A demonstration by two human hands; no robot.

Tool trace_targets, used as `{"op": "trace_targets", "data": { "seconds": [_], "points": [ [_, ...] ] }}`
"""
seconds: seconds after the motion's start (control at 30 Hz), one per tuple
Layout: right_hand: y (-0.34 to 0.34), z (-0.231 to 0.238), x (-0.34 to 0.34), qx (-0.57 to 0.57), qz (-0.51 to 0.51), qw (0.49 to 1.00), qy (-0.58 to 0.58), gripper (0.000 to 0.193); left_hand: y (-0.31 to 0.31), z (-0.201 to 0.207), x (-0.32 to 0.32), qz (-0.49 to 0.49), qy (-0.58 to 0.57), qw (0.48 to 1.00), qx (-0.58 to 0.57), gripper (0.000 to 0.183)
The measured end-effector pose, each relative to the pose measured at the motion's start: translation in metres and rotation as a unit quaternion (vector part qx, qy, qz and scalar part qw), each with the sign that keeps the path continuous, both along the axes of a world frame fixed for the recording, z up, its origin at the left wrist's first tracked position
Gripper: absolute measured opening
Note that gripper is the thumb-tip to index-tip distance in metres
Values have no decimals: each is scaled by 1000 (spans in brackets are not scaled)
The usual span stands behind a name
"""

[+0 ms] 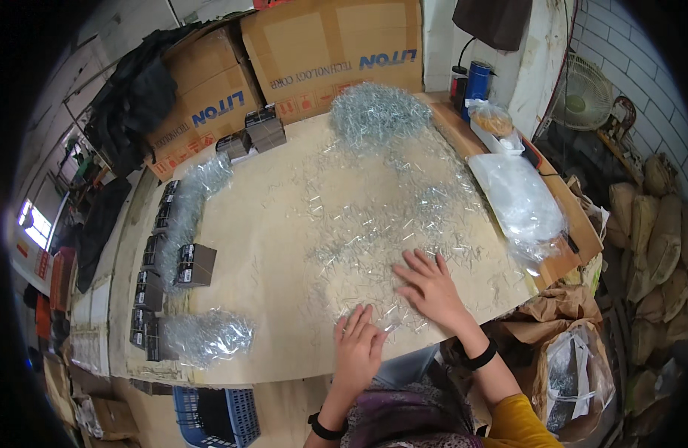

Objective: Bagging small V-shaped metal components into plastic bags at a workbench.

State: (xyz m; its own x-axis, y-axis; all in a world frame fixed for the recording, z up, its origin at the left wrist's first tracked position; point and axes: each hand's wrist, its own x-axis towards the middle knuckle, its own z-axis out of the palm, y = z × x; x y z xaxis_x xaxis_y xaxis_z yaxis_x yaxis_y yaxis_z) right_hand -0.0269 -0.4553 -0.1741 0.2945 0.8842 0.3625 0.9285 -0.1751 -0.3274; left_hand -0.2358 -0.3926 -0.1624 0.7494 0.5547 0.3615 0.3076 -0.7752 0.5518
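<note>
Clear slivers [431, 200], thin, straight and glossy, lie scattered loosely over the middle and right of a pale, smooth-faced wooden board [262, 194]; whether they are glass or plastic cannot be told. Right hand [434, 295]: palm down over the slivers near the front edge of the board, fingers spread apart and extended. Left hand [357, 355]: at the front edge, fingers extended and close to one another, thumb to their right; whether thumb and fingers pinch a sliver cannot be told. A small transparent cluster [389, 323] lies between the hands. Each wrist carries a dark band [480, 355]. Far side: a tall, rounded, tangled heap [379, 116] of similar slivers stands before brown cardboard cartons [333, 56]. Left side: a long, ridge-shaped mound [186, 216] and a shorter, oblong mound [209, 337], both glossy, lie beside dark, block-shaped boxes [196, 265]. Right side: a wrinkled, translucent plastic bag [516, 196] lies flat next to the scatter. Below the left front edge: a blue plastic basket [247, 417] with slotted walls
</note>
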Motion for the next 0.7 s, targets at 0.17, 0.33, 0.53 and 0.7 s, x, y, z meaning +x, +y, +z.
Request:
{"op": "trace_targets", "data": {
  "seconds": [0.17, 0.33, 0.53, 0.7],
  "points": [
    [-21, -8, 14, 69, -16, 994, 78, 35, -8, 16, 2, 25, -81, 995, 44, 9],
    [-57, 37, -28, 130, 104, 948, 272, 29, -26, 5, -21, -35, -52, 850, -523, 9],
    [-100, 30, -63, 14, 42, 841, 540, 12, -59, 2, -27, -27, -148, 845, -513, 24],
    [-132, 11, -79, -63, 37, 838, 541, 10, -72, 3, -49, -68, 26, 922, -381, 13]
  ]
}}
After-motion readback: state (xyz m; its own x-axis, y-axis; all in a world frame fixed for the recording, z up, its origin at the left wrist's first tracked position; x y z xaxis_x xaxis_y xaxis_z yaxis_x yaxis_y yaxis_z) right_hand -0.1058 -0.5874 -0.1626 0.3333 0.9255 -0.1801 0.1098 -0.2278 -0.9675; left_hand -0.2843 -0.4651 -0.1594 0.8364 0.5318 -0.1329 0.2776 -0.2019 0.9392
